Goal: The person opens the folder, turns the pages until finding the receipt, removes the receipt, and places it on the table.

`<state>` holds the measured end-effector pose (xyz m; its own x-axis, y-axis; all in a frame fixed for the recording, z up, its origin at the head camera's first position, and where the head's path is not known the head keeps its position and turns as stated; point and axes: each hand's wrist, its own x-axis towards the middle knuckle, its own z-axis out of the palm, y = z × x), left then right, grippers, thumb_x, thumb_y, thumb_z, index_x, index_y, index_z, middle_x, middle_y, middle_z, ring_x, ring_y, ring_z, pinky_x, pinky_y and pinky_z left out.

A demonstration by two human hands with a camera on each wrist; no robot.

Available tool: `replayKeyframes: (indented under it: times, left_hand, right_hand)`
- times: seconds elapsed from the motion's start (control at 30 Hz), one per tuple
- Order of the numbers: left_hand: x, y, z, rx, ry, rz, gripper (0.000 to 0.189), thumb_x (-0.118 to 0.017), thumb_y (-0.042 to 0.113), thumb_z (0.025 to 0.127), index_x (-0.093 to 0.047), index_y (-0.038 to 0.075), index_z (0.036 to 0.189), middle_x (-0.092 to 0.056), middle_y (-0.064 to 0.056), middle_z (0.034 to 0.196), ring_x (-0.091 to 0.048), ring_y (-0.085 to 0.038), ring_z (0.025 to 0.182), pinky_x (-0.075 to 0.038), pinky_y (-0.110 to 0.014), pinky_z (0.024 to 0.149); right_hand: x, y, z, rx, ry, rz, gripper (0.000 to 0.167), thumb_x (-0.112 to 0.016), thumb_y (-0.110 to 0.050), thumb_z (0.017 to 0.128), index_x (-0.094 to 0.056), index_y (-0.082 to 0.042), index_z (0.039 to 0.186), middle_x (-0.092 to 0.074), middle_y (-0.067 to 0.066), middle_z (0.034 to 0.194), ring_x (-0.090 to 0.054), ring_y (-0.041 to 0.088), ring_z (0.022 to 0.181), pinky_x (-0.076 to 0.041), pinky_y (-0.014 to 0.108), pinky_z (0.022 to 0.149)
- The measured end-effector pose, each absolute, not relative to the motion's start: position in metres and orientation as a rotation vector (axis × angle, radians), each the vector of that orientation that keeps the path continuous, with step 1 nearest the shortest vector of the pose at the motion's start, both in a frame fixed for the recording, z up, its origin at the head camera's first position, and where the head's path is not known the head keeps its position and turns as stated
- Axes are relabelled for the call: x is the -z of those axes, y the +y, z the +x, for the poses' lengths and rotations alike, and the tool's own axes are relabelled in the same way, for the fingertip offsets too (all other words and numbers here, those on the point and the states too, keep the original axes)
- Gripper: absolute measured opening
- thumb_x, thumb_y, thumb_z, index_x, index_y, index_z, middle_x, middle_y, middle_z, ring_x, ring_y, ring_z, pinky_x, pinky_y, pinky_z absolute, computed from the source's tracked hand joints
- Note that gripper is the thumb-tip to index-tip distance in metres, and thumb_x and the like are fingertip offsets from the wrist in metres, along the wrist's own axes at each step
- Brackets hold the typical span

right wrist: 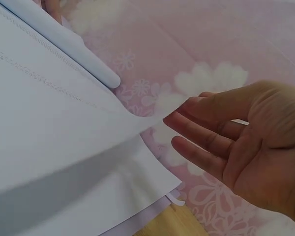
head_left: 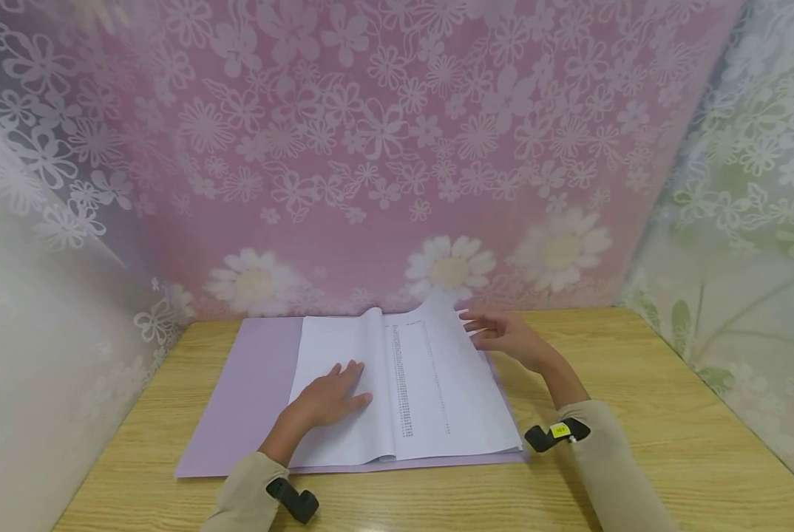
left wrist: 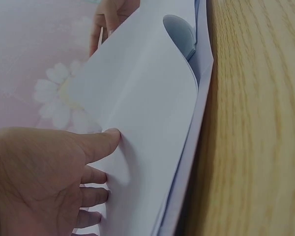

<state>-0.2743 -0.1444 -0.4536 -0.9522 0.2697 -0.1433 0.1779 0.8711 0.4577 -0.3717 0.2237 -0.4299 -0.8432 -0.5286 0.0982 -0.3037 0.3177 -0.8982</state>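
left hand (head_left: 327,399): on paper (head_left: 330,340), pressure unclear | right hand (right wrist: 265,157): pinches page (right wrist: 83,130)

A pale, wood-grained table (head_left: 710,465) is carrying an open lilac folder (head_left: 250,399), which is lying somewhat left of the middle, its far side reaching close to the table's far edge, grain showing left, right and near.

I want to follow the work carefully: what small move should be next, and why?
Perhaps the right grip should carry the printed page leftward, gently: it pinches that page's lifted far corner, and the left grip rests on the facing page.
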Motion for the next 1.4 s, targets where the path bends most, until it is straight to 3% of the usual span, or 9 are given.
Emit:
replayKeyframes:
  times: [0.13,0.3,0.43,0.63,0.83,1.13,1.4]
  left_hand:
    - [0.454,-0.145,-0.275,-0.666,2.840,0.340,0.072,-0.058,0.046,0.102,-0.036,0.008,0.158,-0.033,-0.015,0.166,-0.026,-0.040,0.155,-0.029,-0.061,0.121]
    - [0.455,-0.146,-0.275,-0.654,2.844,0.348,0.072,-0.057,0.047,0.102,-0.036,0.007,0.159,-0.033,-0.015,0.166,-0.026,-0.041,0.155,-0.030,-0.061,0.121]
    - [0.455,-0.146,-0.275,-0.657,2.844,0.352,0.072,-0.057,0.046,0.102,-0.036,0.008,0.159,-0.033,-0.015,0.166,-0.026,-0.041,0.155,-0.030,-0.061,0.121]
    - [0.454,-0.146,-0.274,-0.678,2.838,0.349,0.071,-0.057,0.045,0.102,-0.036,0.007,0.159,-0.033,-0.015,0.166,-0.026,-0.042,0.154,-0.030,-0.062,0.120]
    - [0.455,-0.147,-0.275,-0.682,2.839,0.343,0.072,-0.058,0.046,0.102,-0.036,0.009,0.159,-0.033,-0.014,0.166,-0.027,-0.041,0.154,-0.030,-0.062,0.120]
    - [0.455,-0.146,-0.275,-0.687,2.837,0.354,0.071,-0.057,0.045,0.102,-0.036,0.008,0.159,-0.033,-0.014,0.166,-0.026,-0.041,0.154,-0.030,-0.062,0.120]
    - [0.455,-0.146,-0.276,-0.696,2.840,0.344,0.071,-0.057,0.046,0.102,-0.036,0.009,0.159,-0.033,-0.014,0.166,-0.027,-0.041,0.154,-0.030,-0.062,0.120]
  right_hand:
    - [0.428,0.221,-0.370,1.482,2.349,-0.795,0.059,-0.068,-0.001,0.095,-0.049,-0.007,0.151,-0.055,0.025,0.146,-0.060,0.043,0.128,-0.058,0.032,0.096]
    - [0.430,0.218,-0.370,1.387,2.323,-0.878,0.068,-0.072,-0.006,0.093,-0.044,-0.010,0.155,-0.050,0.025,0.151,-0.058,0.045,0.130,-0.055,0.046,0.103]
    - [0.432,0.214,-0.369,1.328,2.296,-0.928,0.077,-0.076,-0.014,0.091,-0.039,-0.020,0.158,-0.042,0.018,0.160,-0.052,0.044,0.137,-0.047,0.056,0.110]
    - [0.434,0.203,-0.366,1.267,2.270,-1.022,0.085,-0.080,-0.015,0.088,-0.036,-0.021,0.160,-0.033,0.008,0.167,-0.046,0.043,0.143,-0.039,0.062,0.114]
    - [0.438,0.192,-0.362,1.149,2.311,-1.033,0.084,-0.080,-0.026,0.089,-0.035,-0.030,0.160,-0.029,0.001,0.169,-0.043,0.038,0.147,-0.038,0.060,0.117]
    - [0.443,0.179,-0.357,0.963,2.395,-1.030,0.072,-0.076,-0.033,0.092,-0.043,-0.024,0.157,-0.020,0.011,0.171,-0.022,0.039,0.156,-0.032,0.065,0.118]
    - [0.446,0.167,-0.349,0.946,2.418,-1.052,0.069,-0.076,-0.035,0.092,-0.048,-0.022,0.154,-0.021,0.013,0.170,-0.021,0.040,0.156,-0.032,0.065,0.118]
